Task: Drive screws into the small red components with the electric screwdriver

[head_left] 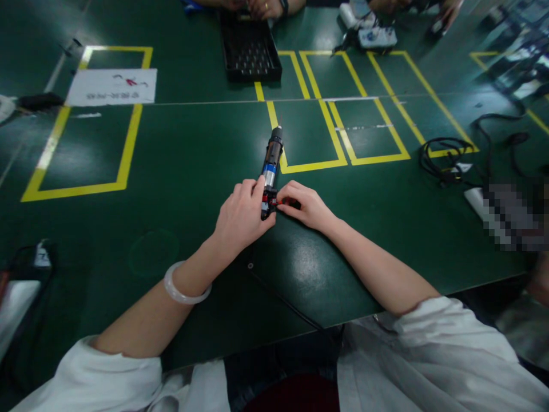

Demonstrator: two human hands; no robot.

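Note:
A slim motor assembly with a dark barrel, a blue band, a silver section and a narrow tip lies tilted on the green table, tip pointing away from me. Around its near end, where black and red parts show, my left hand is closed. From the right, the fingertips of my right hand pinch a small red piece at that same end; whether it is a wire I cannot tell. Below my left hand a black cable runs over the table's front edge.
Across the green table, a co-worker's hands are at a black tray. A paper sign lies at the left, a coiled black cable at the right. Yellow tape marks rectangles.

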